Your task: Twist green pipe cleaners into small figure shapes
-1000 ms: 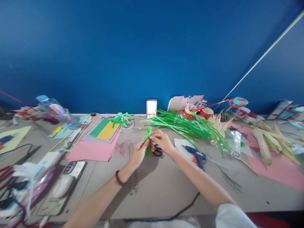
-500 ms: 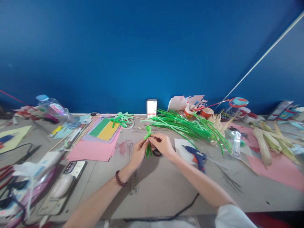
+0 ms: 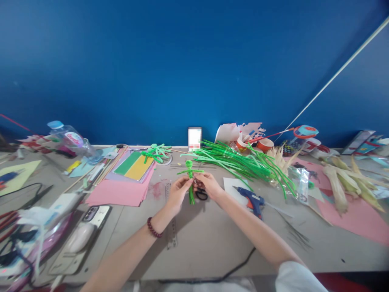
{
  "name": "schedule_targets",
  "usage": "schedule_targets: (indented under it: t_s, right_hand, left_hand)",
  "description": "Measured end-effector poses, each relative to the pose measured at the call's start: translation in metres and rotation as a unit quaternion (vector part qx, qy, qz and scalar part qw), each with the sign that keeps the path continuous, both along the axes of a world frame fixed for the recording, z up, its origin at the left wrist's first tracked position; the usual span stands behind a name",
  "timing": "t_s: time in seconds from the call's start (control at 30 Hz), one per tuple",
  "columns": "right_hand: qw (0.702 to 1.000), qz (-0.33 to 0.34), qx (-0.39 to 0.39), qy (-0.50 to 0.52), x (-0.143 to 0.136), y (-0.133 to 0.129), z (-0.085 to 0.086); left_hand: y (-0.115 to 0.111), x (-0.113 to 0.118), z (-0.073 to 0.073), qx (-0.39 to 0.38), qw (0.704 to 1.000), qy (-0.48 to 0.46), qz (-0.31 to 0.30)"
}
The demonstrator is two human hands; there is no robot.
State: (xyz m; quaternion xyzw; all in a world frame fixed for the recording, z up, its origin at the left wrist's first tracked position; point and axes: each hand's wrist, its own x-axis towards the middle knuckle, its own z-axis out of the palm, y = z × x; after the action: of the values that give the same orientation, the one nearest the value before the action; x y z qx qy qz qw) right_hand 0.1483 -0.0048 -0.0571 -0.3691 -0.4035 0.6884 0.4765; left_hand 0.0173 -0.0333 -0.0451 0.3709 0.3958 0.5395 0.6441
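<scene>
A small green pipe-cleaner figure stands upright between my hands, with a coiled head, two arms stretched sideways and strands hanging as legs. My left hand is closed, its thumb and fingers pinching the figure's body from the left. From the right, my right hand pinches at the figure's side just under one arm; its fingertips partly hide that spot. Black-handled scissors lie on the table behind and below my right fingers. A clear ruler lies under my left wrist.
A bundle of green pipe cleaners lies at the back right, near a blue glue gun. Pink paper and a green-and-yellow pack are at left. Further left are a phone and a plastic bottle.
My hands have shifted slightly lower and apart on the figure. Its two arms now show spread out sideways, where earlier my fingers covered them.
</scene>
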Motion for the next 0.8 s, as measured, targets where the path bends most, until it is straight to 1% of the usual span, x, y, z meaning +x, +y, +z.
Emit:
schedule_targets:
  t_s: [0.1,0.17,0.33,0.43,0.5,0.6,0.7,0.8]
  right_hand:
    - [1.000,0.010,0.003,0.016,-0.002,-0.001,0.000]
    - [0.999,0.017,0.002,0.027,-0.003,-0.002,0.000]
    - [0.998,0.003,-0.036,0.054,-0.006,-0.005,0.000]
    - [0.995,0.022,-0.062,0.081,-0.007,-0.007,0.002]
    - [0.991,0.054,-0.065,0.100,-0.007,-0.008,0.004]
    - [0.987,0.113,-0.049,0.106,-0.005,-0.009,0.005]
    - [0.983,0.152,-0.030,0.100,-0.003,-0.010,0.003]
    - [0.977,0.187,-0.045,0.093,-0.001,-0.012,0.001]
  left_hand:
    - [0.003,0.000,-0.002,0.002,1.000,-0.007,0.028]
    - [0.004,0.000,-0.004,0.013,0.999,-0.003,0.035]
    - [0.002,0.002,-0.006,0.008,1.000,0.010,0.014]
    - [-0.001,0.002,-0.003,0.007,1.000,-0.001,-0.016]
    - [-0.003,0.001,-0.001,-0.001,0.999,-0.020,-0.043]
    - [-0.004,-0.001,-0.002,-0.028,0.994,-0.063,-0.087]
    - [-0.005,-0.003,-0.006,-0.045,0.983,-0.107,-0.140]
    - [-0.007,-0.003,-0.008,-0.050,0.966,-0.153,-0.201]
